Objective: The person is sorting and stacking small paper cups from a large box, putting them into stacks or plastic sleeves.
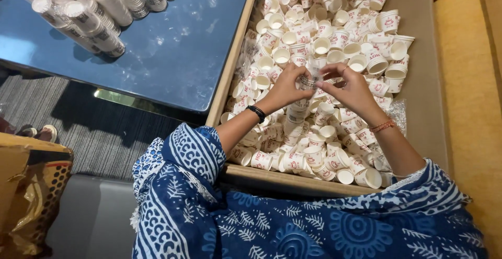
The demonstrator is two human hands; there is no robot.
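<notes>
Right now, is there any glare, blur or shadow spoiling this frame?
Head view: soft window glare on the glossy dark blue tabletop; both hands and the white paper cups in the cardboard box stay sharp; shadows are mild, lens bends edges slightly.

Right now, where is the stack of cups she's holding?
In the head view, the stack of cups stands upright mid-frame over the cardboard box, its top pinched between the left hand and right hand.

Stack of paper cups (298,113): small, white with red print, nested into upright column, clear plastic sleeve gathered at top. Held at top, centre of cardboard box, base among loose cups.
</notes>
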